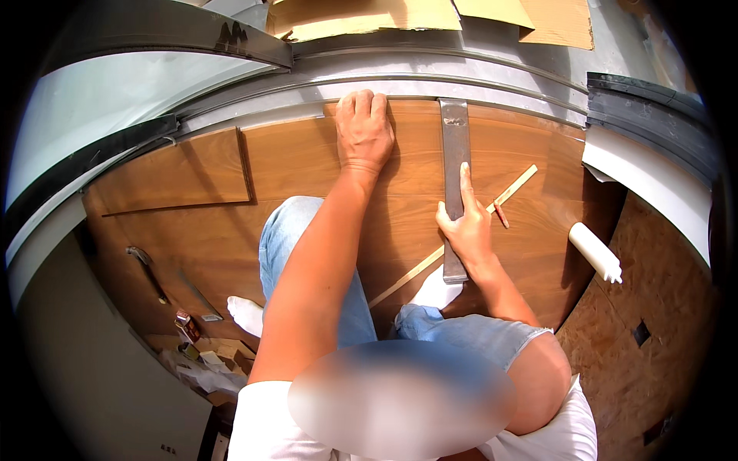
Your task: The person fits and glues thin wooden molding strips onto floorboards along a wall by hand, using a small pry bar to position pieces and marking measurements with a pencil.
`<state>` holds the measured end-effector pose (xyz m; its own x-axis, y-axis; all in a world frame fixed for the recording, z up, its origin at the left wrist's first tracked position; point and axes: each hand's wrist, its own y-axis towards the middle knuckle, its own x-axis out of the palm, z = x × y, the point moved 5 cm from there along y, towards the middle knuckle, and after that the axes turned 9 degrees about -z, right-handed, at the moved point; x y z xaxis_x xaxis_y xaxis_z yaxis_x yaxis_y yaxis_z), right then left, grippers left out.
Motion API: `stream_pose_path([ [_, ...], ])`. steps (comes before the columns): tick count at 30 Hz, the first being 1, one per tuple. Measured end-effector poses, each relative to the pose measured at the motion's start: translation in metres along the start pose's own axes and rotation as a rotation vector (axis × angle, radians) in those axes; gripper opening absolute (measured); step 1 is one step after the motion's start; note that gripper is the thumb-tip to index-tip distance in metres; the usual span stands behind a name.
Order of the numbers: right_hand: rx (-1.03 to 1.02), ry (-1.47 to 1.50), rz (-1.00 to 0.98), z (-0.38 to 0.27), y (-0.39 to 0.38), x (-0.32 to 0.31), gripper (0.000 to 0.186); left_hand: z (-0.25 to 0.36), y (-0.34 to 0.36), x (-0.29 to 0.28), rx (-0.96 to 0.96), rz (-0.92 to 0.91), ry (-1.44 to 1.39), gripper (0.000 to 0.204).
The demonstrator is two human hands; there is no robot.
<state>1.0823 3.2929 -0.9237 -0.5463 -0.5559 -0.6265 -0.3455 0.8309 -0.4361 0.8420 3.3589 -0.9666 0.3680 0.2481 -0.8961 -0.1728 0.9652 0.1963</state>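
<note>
A long dark metal pull bar (454, 127) lies across the brown wood-look floor planks (415, 161), its far end at the boards' edge by the door track. My right hand (467, 234) is closed on its near part, index finger stretched along the bar and thumb at its left side. Left of the bar, my left hand (364, 134) presses down with bent fingers held together over the far edge of the floor plank; the fingertips are hidden. A thin pale wood strip (516, 187) slants behind the bar, with a small reddish-brown stick (502, 215) beside it.
A loose plank piece (184, 173) rests at left. Below it lie a hammer (146, 273) and a thin flat tool (200, 296). A white bottle (594, 250) lies at right. Metal door tracks (430, 78) and cardboard (369, 19) are at the far side.
</note>
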Motion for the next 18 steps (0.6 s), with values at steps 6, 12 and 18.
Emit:
stream_pose_path([
  [6, -0.109, 0.029, 0.076, -0.018, 0.001, 0.013, 0.093, -0.001, -0.002, 0.001, 0.006, 0.033, 0.009, 0.027],
  [12, -0.094, 0.043, 0.031, -0.019, 0.003, 0.031, 0.096, 0.000, -0.002, 0.001, -0.003, 0.017, -0.003, 0.028],
  [18, -0.062, 0.049, -0.017, -0.015, 0.004, 0.031, 0.096, 0.000, -0.003, 0.000, -0.005, 0.000, 0.009, 0.027],
])
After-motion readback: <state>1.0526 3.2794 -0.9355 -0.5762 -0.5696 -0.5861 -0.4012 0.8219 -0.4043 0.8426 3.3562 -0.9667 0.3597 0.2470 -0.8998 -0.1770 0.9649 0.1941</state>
